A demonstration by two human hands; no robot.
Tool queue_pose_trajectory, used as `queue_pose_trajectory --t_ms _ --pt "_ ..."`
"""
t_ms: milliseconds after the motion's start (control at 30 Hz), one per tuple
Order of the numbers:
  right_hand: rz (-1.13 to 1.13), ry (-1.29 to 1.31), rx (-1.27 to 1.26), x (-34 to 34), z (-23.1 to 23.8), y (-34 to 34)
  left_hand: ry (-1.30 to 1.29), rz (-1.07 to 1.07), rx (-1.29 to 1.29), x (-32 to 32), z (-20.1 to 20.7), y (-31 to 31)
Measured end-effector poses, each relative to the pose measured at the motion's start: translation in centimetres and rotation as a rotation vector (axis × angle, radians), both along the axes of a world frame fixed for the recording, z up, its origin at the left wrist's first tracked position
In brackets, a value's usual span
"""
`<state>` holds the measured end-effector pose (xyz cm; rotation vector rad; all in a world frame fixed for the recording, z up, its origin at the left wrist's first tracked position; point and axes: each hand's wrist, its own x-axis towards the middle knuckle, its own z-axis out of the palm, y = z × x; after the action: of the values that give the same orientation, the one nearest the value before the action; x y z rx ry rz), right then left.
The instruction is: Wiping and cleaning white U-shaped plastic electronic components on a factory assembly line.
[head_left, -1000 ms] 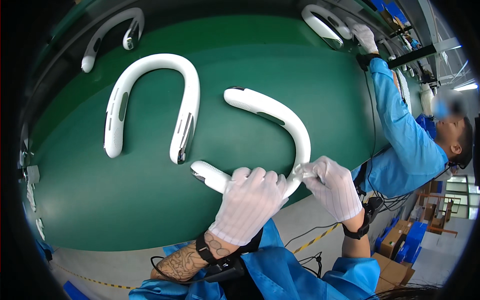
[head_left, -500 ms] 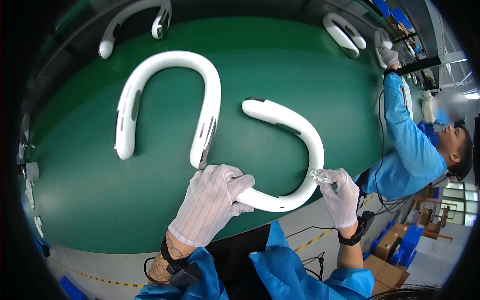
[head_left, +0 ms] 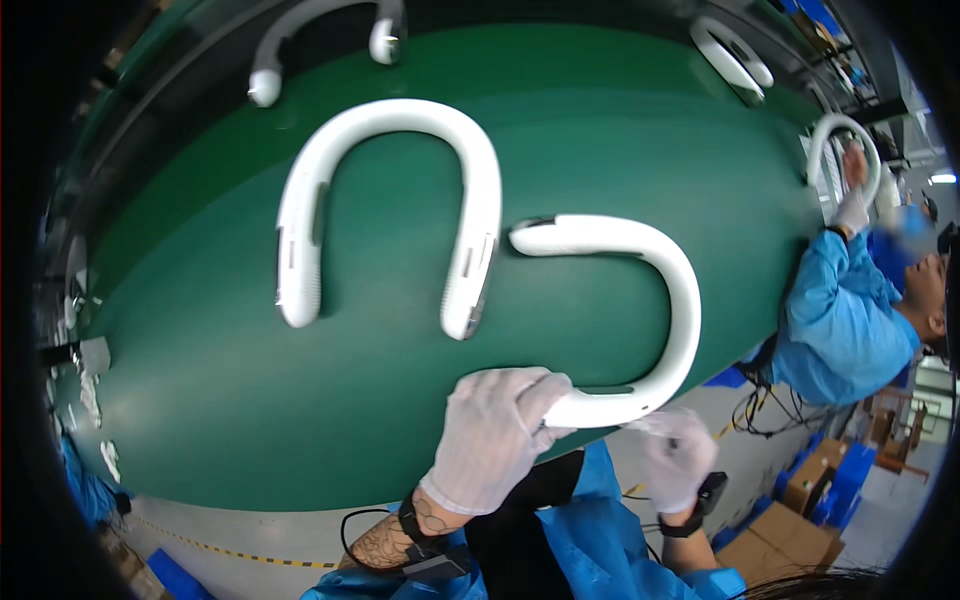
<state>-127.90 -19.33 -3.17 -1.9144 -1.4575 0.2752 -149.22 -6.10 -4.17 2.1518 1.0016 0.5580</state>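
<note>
In a white-gloved grip, my left hand (head_left: 492, 437) holds one end of a white U-shaped neck fan (head_left: 683, 310) near the bench's front edge. The fan's curve points right, and its dark-tipped far end lies toward the middle of the bench. My right hand (head_left: 676, 458), gloved and blurred by motion, is at the fan's lower outer edge with fingers pinched. A bit of crumpled white cloth (head_left: 640, 425) shows at its fingertips, partly smeared. A second neck fan (head_left: 478, 190) lies to the left with its ends toward me.
The bench has a green top (head_left: 390, 400). At its far side are another neck fan (head_left: 385, 42) on the left and one (head_left: 735, 62) on the right. A co-worker in a blue sleeve (head_left: 830, 315) holds a neck fan (head_left: 829, 130) at right. Cardboard boxes (head_left: 785, 535) stand on the floor.
The view has shifted, moving the scene rightward. My right hand has moved down along the fan's outer edge, and the fan has turned slightly. The co-worker now holds up a fan.
</note>
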Motion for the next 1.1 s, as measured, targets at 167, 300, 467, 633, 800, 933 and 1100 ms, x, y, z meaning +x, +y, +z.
queue_pose_trajectory --t_ms 167,300,467,633,800,933,1100 --pt "-0.201 -0.040 0.002 5.2 0.9 1.5 0.026 -0.008 0.080 -0.3 0.2 -0.2" --pt "-0.150 -0.055 0.021 6.0 -2.6 2.6 0.039 -0.016 0.099 0.2 -0.3 -1.2" --pt "0.076 -0.170 -0.040 1.3 0.2 0.7 0.024 -0.059 0.083 0.5 -0.3 -0.7" --pt "0.078 -0.259 -0.005 5.6 0.8 3.4 0.083 -0.079 0.005 0.2 0.4 -0.6" --pt "0.080 -0.136 0.061 5.9 -0.2 4.7 0.101 -0.054 0.076 0.4 -0.1 -0.8" --pt "0.180 -0.148 0.017 3.5 0.8 3.9 0.105 -0.077 0.086 0.0 0.1 -0.6" --pt "0.325 -0.105 -0.121 4.1 1.3 3.7 0.105 -0.050 0.037 0.5 0.4 -0.7"
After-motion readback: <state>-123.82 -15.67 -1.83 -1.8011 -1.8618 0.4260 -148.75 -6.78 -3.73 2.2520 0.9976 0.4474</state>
